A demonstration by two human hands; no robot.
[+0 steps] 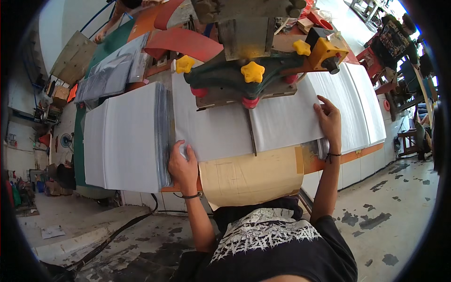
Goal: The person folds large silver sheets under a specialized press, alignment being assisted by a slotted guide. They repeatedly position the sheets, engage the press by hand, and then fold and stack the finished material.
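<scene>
A white sheet [216, 122] and a second white sheet [286, 120] lie side by side under a green press head [235, 77], with a dark strip [252, 131] between them. My left hand [184, 165] rests at the lower left corner of the left sheet, thumb and forefinger apart. At the right sheet's outer edge, my right hand [330, 118] pinches the edge between thumb and fingers. Below the sheets, a tan board [253, 178] with drawn lines hangs over the table's front edge. Both wrists wear dark bands.
A thick stack of white sheets [129, 136] stands left, another stack [359, 108] right. Yellow star knobs [252, 72] and a yellow switch box [326, 50] sit on the press. Clear plastic-covered packs [110, 70] lie behind the left stack. Another person [394, 42] is at far right.
</scene>
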